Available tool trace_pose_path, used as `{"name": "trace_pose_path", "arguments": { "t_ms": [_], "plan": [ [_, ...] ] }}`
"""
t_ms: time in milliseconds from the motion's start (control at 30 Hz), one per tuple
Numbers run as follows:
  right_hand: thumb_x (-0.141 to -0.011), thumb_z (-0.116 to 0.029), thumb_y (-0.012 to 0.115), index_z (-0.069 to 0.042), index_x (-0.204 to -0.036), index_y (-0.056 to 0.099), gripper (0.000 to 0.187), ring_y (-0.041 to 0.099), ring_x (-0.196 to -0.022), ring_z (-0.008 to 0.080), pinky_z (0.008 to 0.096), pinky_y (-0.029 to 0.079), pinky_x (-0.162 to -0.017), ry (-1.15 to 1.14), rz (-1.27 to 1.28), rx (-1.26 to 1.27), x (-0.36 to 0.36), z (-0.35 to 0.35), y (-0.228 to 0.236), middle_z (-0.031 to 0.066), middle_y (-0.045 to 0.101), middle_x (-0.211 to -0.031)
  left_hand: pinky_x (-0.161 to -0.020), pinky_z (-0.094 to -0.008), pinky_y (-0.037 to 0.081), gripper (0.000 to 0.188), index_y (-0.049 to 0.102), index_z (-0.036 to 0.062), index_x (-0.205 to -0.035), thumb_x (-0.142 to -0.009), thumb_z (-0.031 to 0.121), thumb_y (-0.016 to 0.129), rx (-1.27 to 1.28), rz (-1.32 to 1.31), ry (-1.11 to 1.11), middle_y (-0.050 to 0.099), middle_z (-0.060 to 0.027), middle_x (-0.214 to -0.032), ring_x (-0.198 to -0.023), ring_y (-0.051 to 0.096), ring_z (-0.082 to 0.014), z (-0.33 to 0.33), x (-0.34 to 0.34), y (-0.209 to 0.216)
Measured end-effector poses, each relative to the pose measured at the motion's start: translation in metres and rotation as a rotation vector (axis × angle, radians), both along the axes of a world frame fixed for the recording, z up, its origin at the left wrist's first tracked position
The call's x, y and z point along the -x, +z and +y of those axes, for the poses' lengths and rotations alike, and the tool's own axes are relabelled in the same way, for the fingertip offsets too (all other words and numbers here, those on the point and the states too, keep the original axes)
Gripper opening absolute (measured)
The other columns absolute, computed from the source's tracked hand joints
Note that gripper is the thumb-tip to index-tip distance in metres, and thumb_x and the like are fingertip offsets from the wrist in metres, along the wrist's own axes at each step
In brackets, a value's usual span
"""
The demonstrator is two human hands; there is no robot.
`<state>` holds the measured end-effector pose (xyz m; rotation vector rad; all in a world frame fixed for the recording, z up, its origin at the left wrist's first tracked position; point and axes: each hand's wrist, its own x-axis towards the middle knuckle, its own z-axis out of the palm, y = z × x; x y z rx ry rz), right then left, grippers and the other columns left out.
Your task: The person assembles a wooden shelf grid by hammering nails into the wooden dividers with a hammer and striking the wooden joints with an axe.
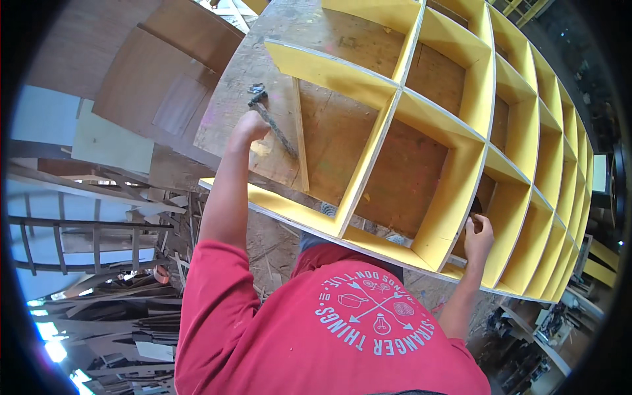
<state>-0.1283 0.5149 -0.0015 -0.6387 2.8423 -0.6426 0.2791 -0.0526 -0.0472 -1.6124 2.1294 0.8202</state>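
Observation:
My left hand point(251, 127) is closed at a dark, worn hammer point(279, 135), near its head, with the fingers partly hidden. Beside the hammer a thin wooden strip point(300, 135) lies on the plywood board point(227, 108). A large yellow grid frame point(378, 161) of crossing panels fills the middle and right. Inside one of its near compartments, my right hand point(478, 238) has its fingers curled together by a yellow panel. A small dark thing shows just above those fingertips; I cannot tell what it is.
Brown and pale plywood sheets point(158, 85) lie to the left. Below them are a slatted wooden frame point(92, 230) and piles of scrap wood point(125, 322). Wood offcuts litter the ground by my body. At the right edge stands a dark round object point(617, 187).

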Motion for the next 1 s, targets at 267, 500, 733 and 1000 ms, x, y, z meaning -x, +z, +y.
{"name": "trace_pose_path", "arguments": {
  "t_ms": [267, 500, 733, 1000],
  "plan": [
    [-0.092, -0.011, 0.078, -0.001, -0.109, 0.078, 0.020, 0.075, -0.099, 0.0312, 0.0424, 0.060, -0.092, -0.077, 0.147, 0.184, -0.044, -0.017, 0.012, 0.0166, 0.077, -0.107, -0.085, -0.0544, 0.060, 0.070, 0.081, -0.0043, -0.100, -0.085, 0.064, 0.086, 0.228, 0.012, 0.041, 0.078, -0.0300, -0.104, -0.099, 0.076, -0.0470, -0.034, 0.007, -0.144],
    [-0.092, -0.015, 0.079, -0.002, -0.106, 0.076, 0.019, 0.070, -0.106, 0.0386, 0.0481, 0.055, -0.098, -0.043, 0.207, 0.249, -0.069, -0.046, 0.041, 0.0175, 0.075, -0.107, -0.071, -0.0436, 0.057, 0.051, 0.078, -0.0054, -0.092, -0.090, 0.045, 0.085, 0.160, 0.320, 0.512, 0.077, -0.0180, -0.082, -0.079, 0.076, -0.0290, -0.062, -0.041, -0.137],
    [-0.096, -0.022, 0.081, -0.003, -0.106, 0.077, 0.022, 0.074, -0.098, 0.0324, 0.0424, 0.059, -0.088, 0.209, -0.073, 0.591, -0.083, -0.092, 0.075, 0.0155, 0.078, -0.102, -0.059, -0.0298, 0.038, 0.038, 0.076, 0.0042, -0.092, -0.103, 0.041, 0.073, 0.202, 1.008, 0.508, 0.063, 0.0009, -0.075, -0.065, 0.052, -0.0078, 0.042, 0.005, 0.032],
    [-0.101, -0.041, 0.081, -0.001, -0.133, 0.064, 0.054, 0.070, -0.080, 0.0185, 0.0374, 0.059, -0.074, 0.766, -0.877, 0.709, -0.080, -0.102, 0.080, 0.0072, 0.070, -0.087, -0.082, -0.0271, 0.052, 0.017, 0.075, 0.0016, -0.120, -0.111, 0.015, 0.068, -0.322, 1.397, 0.003, 0.072, -0.0003, -0.102, -0.093, 0.063, -0.0090, 0.320, 0.189, 0.158]
  ]
}}
